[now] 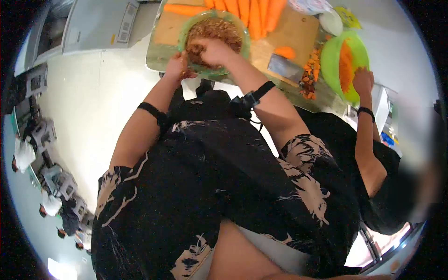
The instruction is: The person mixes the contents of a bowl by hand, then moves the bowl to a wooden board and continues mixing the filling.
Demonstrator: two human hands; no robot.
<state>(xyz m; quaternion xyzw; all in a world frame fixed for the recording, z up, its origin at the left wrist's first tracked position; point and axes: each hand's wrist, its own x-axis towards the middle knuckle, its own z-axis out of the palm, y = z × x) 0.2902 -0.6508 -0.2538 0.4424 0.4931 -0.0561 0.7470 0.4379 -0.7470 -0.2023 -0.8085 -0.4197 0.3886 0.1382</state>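
A green, see-through bowl (246,35) near the table's front edge holds a brown, crumbly minced mixture (217,30). My left hand (176,66) is closed at the bowl's near left rim, with the thumb up against its side. Inside the bowl, my right hand (210,50) has its fingers curled into the mixture, and the fingertips are partly hidden by it. Whole peeled carrots (254,18) lie side by side on the wooden board (298,35) behind and to the right of the bowl.
Right of the bowl are a cleaver blade (284,68), a carrot piece (285,52) and a heap of trimmings (311,72). A co-worker's hand (363,81) reaches into a bright green basin (330,60) of orange shreds. Stools (45,135) and other people are far left.
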